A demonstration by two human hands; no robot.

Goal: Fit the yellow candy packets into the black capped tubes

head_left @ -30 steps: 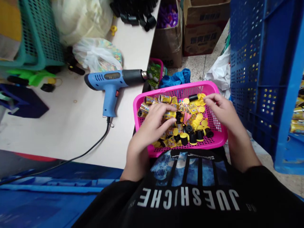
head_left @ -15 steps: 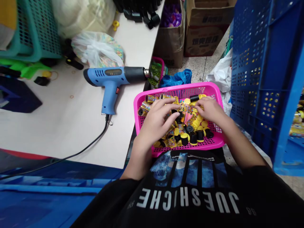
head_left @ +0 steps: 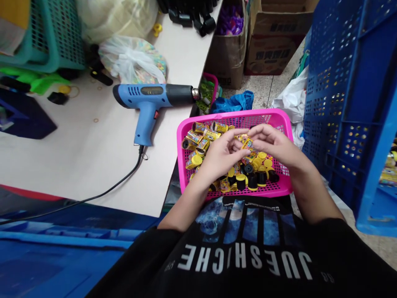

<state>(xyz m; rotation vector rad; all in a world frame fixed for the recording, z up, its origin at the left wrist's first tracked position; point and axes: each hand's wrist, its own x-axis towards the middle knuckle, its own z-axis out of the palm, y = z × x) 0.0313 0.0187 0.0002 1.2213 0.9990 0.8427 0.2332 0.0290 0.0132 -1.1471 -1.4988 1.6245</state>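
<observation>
Pink plastic basket point(head_left: 235, 116), centre: left hand point(head_left: 221, 159) and right hand point(head_left: 273, 145) have closed together, fingertips pinching a yellow-labelled canister point(head_left: 247, 144); black-and-yellow caps point(head_left: 252, 181) lie at 5 o'clock.

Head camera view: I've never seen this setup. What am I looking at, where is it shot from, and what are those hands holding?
There is no machine here: these are a person's two bare hands, filmed by one camera worn on the head, looking forward and down. The left hand and right hand meet over a pink plastic basket of small yellow-and-black capped containers. Their fingers seem to hold a small yellow labelled piece, though it is too small to be sure. Beside the basket, a blue heat gun lies on a white table.
</observation>
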